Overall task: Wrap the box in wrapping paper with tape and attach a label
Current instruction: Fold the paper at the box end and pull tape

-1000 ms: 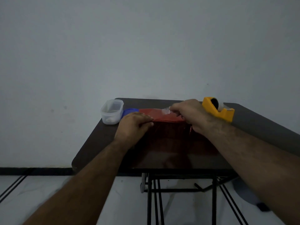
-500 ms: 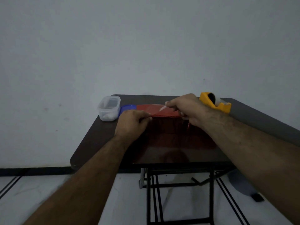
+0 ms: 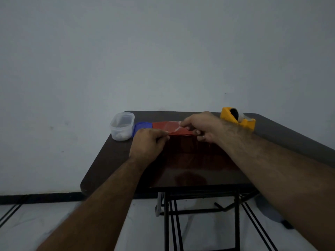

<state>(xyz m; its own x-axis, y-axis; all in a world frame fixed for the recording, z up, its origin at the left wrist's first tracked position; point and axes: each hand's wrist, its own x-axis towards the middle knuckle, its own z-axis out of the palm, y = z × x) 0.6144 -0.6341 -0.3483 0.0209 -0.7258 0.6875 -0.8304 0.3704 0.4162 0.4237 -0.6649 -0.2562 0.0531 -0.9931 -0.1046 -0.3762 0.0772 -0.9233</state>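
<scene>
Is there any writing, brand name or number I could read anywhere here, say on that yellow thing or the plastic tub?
None can be read.
Yellow tape dispenser: no lettering shows on the side in view.
Clear plastic tub and blue lid: plain, no print visible.
Red wrapping paper: plain, no label on it yet.
The picture is dim, so fine print would be lost.

Plain room, bare wall (image 3: 163, 51), folding table (image 3: 108, 160)
</scene>
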